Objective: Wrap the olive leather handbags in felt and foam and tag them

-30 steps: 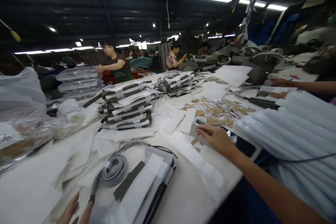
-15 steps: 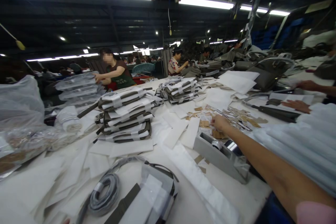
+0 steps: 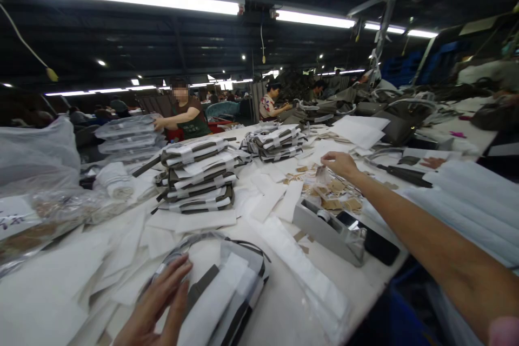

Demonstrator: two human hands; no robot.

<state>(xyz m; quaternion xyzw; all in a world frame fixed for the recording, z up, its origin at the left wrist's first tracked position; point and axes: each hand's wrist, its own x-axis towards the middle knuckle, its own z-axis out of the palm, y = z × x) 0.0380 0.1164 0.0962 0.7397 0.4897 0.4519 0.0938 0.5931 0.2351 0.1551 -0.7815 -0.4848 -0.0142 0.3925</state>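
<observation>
At the near edge, my left hand (image 3: 162,297) is over the place of the wrapped strap coil, its fingers stretched and thumb apart. Beside it lies a flat dark bag (image 3: 253,265) wrapped in white paper (image 3: 214,303) and clear film. My right hand (image 3: 340,165) is raised above a heap of small tags (image 3: 334,189), with thumb and fingertips pinched. From the pinch hangs a small tag (image 3: 323,175), blurred, perhaps in clear film. The coil is mostly hidden behind my left hand.
A grey tape dispenser (image 3: 324,232) and a black phone (image 3: 373,240) stand near the right edge. Stacked wrapped bags (image 3: 198,175) rise mid-table. White foam sheets (image 3: 466,205) lie right, clear plastic (image 3: 36,157) left. A co-worker (image 3: 188,116) handles wrapped packs (image 3: 130,135) across the table.
My right hand has lifted from the tag heap with a small tag in its fingers. My left hand has come into view over the strap coil. The view has shifted slightly.
</observation>
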